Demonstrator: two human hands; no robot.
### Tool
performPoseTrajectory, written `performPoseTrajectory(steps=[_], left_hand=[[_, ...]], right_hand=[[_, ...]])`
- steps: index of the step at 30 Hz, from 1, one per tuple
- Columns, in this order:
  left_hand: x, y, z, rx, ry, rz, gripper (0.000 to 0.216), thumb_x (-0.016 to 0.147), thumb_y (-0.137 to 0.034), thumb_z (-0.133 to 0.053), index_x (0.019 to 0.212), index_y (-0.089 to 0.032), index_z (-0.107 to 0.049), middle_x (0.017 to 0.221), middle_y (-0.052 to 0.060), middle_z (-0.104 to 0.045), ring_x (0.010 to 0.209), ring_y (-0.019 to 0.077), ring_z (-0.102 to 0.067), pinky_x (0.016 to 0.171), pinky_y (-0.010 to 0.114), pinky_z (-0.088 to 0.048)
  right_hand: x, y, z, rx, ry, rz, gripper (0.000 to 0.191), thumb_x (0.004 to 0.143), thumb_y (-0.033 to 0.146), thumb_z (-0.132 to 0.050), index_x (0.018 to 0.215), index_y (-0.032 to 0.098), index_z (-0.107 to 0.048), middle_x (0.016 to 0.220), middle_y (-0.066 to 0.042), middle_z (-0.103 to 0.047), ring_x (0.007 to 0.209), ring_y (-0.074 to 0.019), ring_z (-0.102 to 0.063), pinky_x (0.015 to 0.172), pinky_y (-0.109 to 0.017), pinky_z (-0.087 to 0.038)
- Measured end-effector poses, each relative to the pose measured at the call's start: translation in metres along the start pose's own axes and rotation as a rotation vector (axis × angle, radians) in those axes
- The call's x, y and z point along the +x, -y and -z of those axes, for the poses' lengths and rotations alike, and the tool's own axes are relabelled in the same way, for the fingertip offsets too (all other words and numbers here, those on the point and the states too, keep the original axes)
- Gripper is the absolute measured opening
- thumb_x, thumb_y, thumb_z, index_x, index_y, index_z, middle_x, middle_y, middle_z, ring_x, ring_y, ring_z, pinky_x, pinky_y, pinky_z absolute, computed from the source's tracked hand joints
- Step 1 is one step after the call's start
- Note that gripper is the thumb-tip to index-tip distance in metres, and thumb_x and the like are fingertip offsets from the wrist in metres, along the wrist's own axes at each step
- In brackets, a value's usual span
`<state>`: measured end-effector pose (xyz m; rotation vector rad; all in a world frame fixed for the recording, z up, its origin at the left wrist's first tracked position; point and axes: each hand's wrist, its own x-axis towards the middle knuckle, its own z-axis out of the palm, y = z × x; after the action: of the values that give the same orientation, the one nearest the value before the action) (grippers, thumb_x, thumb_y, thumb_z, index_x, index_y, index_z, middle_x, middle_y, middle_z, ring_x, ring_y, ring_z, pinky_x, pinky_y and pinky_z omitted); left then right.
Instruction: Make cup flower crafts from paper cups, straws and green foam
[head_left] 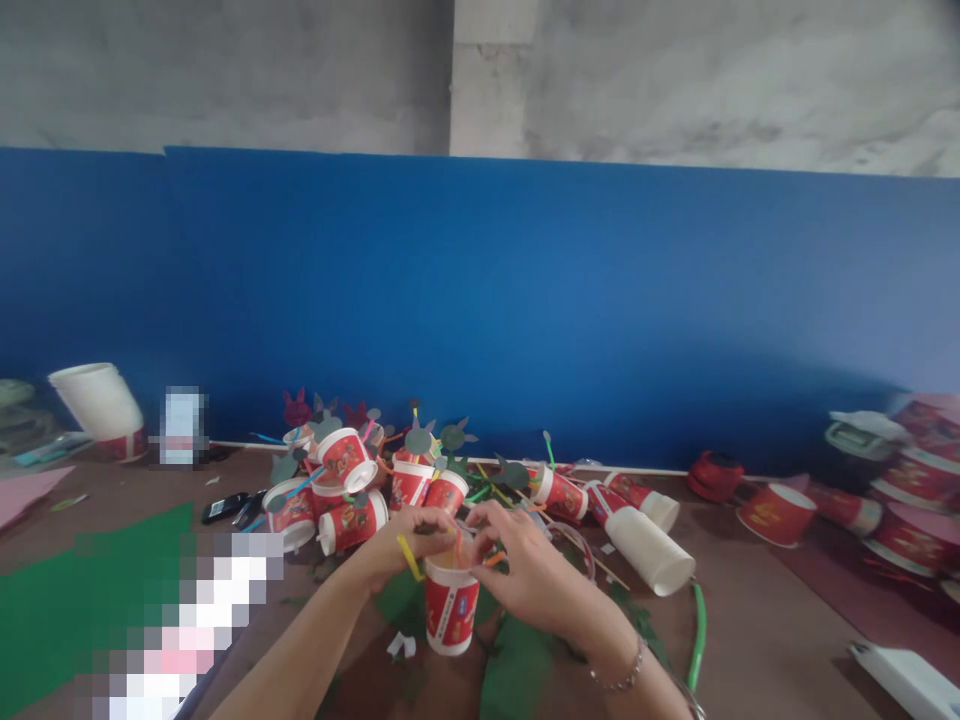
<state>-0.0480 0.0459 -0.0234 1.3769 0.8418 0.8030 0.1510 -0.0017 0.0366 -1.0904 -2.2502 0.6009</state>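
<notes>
A red paper cup [451,612] with a white rim stands upright on the brown table before me. My left hand [420,535] is closed at the cup's left rim, its fingers curled over the opening. On the other side, my right hand [517,560] pinches at the rim, where an orange straw [493,559] shows between thumb and fingers. A bent yellow straw [409,558] sticks out on the left below my left hand. My fingers partly hide the inside of the cup. White paper scraps [402,645] lie beside it.
Behind the hands is a heap of red cups [354,522] with straws and dark paper animal shapes. White stacked cups [649,550] lie to the right. Green paper [97,585] covers the left; a red tape roll [715,476] sits near the blue partition [480,300].
</notes>
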Motion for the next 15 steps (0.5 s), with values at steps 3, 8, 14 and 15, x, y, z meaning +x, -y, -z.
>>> performPoseTrajectory(steps=[3, 8, 14, 15], left_hand=[[0.002, 0.006, -0.004, -0.013, -0.02, 0.083, 0.031, 0.061, -0.039, -0.076, 0.075, -0.013, -0.069, 0.069, 0.002, -0.065, 0.066, 0.0153, -0.057, 0.064, 0.026, -0.04], [0.002, 0.007, -0.008, 0.013, 0.01, 0.115, 0.025, 0.057, -0.033, -0.077, 0.073, -0.014, -0.072, 0.062, 0.0, -0.062, 0.056, 0.0125, -0.052, 0.056, 0.025, -0.037], [-0.001, 0.002, -0.011, 0.055, 0.01, 0.154, 0.019, 0.055, -0.023, -0.074, 0.07, -0.013, -0.072, 0.061, 0.001, -0.061, 0.058, 0.0133, -0.051, 0.055, 0.025, -0.035], [-0.002, 0.0, -0.012, 0.059, 0.003, 0.167, 0.017, 0.054, -0.021, -0.073, 0.069, -0.013, -0.071, 0.063, 0.001, -0.061, 0.06, 0.0139, -0.052, 0.056, 0.025, -0.036]], right_hand=[[0.005, -0.007, -0.004, 0.134, 0.053, -0.122, 0.014, 0.074, 0.015, -0.056, 0.088, 0.02, -0.057, 0.078, 0.001, -0.066, 0.074, -0.0146, -0.059, 0.066, -0.023, -0.041], [0.01, -0.018, -0.014, 0.076, 0.039, -0.22, 0.011, 0.077, 0.02, -0.054, 0.069, 0.017, -0.06, 0.068, 0.001, -0.066, 0.064, -0.0123, -0.057, 0.056, -0.02, -0.037], [0.009, -0.022, -0.017, -0.028, 0.099, -0.198, 0.013, 0.074, 0.017, -0.051, 0.07, 0.018, -0.063, 0.069, -0.001, -0.068, 0.063, -0.0127, -0.057, 0.056, -0.021, -0.036], [0.009, -0.022, -0.017, -0.032, 0.105, -0.198, 0.014, 0.073, 0.015, -0.051, 0.07, 0.018, -0.064, 0.07, -0.001, -0.068, 0.064, -0.0128, -0.057, 0.056, -0.021, -0.037]])
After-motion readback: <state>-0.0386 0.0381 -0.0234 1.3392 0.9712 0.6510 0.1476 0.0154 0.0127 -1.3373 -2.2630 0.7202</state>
